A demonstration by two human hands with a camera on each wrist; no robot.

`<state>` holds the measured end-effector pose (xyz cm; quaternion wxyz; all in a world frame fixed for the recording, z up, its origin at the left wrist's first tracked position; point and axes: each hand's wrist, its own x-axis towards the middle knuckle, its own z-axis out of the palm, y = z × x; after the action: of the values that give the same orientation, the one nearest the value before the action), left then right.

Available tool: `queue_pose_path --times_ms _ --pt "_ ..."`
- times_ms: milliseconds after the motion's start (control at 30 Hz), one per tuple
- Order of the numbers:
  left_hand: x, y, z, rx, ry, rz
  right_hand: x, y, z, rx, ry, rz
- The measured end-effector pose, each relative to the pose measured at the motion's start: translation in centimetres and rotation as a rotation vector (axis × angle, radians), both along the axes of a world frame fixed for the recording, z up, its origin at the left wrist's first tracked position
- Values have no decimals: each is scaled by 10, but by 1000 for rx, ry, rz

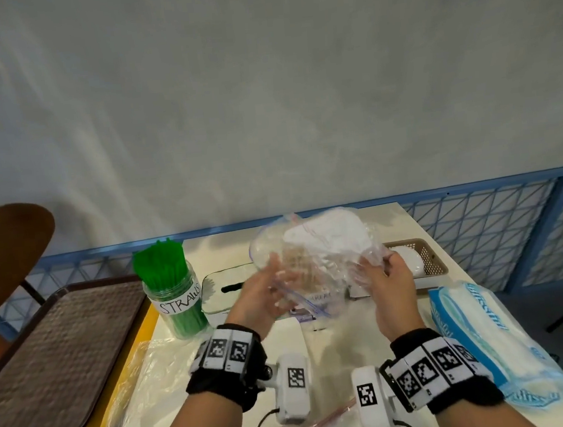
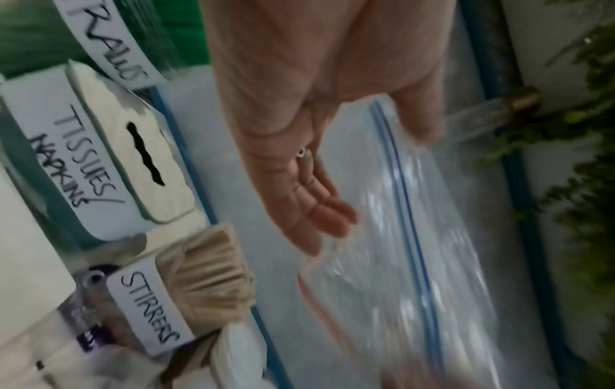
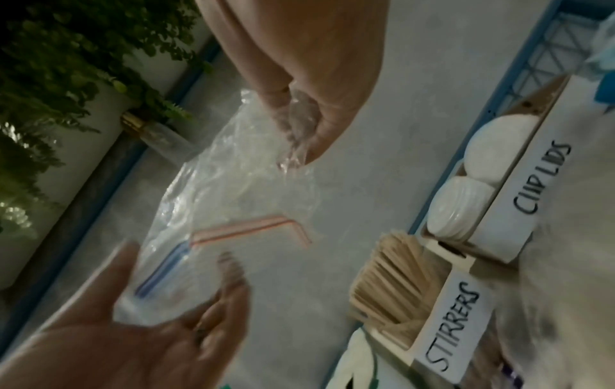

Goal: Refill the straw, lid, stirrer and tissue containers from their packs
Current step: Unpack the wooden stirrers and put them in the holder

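- Head view: clear, crinkled zip-top plastic bag held up over the cream table, above the stirrer holder.
- Right hand pinches a bag corner between thumb and fingers; left hand lies open, fingers straight against the bag.
- Bag looks emptied. Judged step: clearing the spent pack.
- Next: tissues; blue soft-film tissue pack needs opening, clear tissue box with slotted lid beside green-straw jar.

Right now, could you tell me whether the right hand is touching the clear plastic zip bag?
Touching: the right wrist view shows the right hand pinching the clear plastic zip bag.
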<state>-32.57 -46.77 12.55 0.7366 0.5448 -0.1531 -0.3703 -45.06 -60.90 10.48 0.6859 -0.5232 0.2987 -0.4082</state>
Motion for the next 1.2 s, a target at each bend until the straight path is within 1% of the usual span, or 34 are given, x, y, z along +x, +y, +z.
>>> queue_pose_path --times_ms 67,133,167,233,300,367,433,533,567,633,667,733,833,867,933,1000,1033,1100,1133,1167,1200 --pt "-15 -8 -5 79 -103 -122 4 6 6 74 -78 39" --pt "-21 -13 -13 130 -192 -144 5 9 9 65 -89 73" --pt "-22 -13 -13 114 -183 -119 4 8 9 30 -61 79" --pt "-13 -8 -15 84 -148 -8 -3 2 9 -30 -19 83" --pt "-3 0 -12 61 -154 100 -10 -6 10 -8 -20 92" --pt "5 4 -13 54 -227 140 -14 -8 11 64 -57 132" --pt "8 5 -16 66 -317 139 -13 -8 14 120 -92 197" --pt "16 9 -28 179 -514 87 -12 -15 19 257 -230 319" --pt "19 11 -32 233 -591 61 -13 -18 20 271 -239 350" --pt "24 15 -39 328 -718 9 -13 -22 22 255 -206 412" --pt "25 16 -42 346 -763 -2 -12 -22 22 237 -187 425" --pt "27 17 -43 344 -807 27 -11 -20 18 172 -168 380" --pt "33 22 -43 322 -784 160 -10 -26 13 114 -214 173" --pt "36 25 -43 309 -765 177 -10 -31 10 118 -232 123" --pt "41 30 -45 308 -725 103 -10 -37 6 140 -249 91" --pt "42 34 -43 329 -678 6 -11 -40 9 106 -214 119" --pt "42 34 -38 328 -635 1 -12 -39 15 67 -205 156" --pt "43 33 -24 270 -518 72 -15 -35 26 -86 -171 282" --pt "43 31 -15 222 -472 109 -16 -33 30 -184 -121 329" --pt "43 29 -6 178 -435 117 -15 -32 33 -271 -63 362" --pt "41 26 3 160 -438 91 -14 -30 34 -344 -9 398"
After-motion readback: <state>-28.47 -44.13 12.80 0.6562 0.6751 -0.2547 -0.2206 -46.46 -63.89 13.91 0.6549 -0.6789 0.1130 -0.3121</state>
